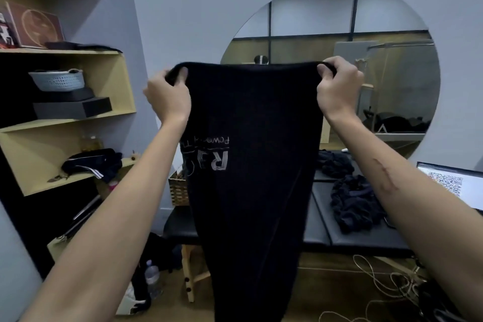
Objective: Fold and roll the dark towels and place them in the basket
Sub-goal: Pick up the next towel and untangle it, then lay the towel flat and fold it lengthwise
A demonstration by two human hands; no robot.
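Towel (251, 191) hung in the air in front of the person, held up by its top edge, well above the bench (366, 238), long dark cloth with pale lettering upside down near mid-height, lower end running out of view at the bottom. Left hand (167, 97) gripped the top left corner, fingers curled round the bunched edge, thumb pressed on the near face. Right hand (338, 89) did the same at the top right corner, cloth pinched under the thumb. Top edge looked taut between them, body narrowed downward with a diagonal crease, so likely not hanging flat. Basket (179, 188) sat on the bench's left end, mostly hidden behind the towel. Pile (350, 204) of crumpled dark towels lay on the bench to the right, another dark heap just behind it. Risks as judged: crease or twist carried into the fold, giving a lopsided roll; lower end could drag on the floor or catch the bench edge when lowered, since it could not be seen; one corner could slip because grips sat only on the edge; laying it down blind could land it on the pile or knock the basket; cables (379, 282) on the floor under the bench could snag a trailing end.
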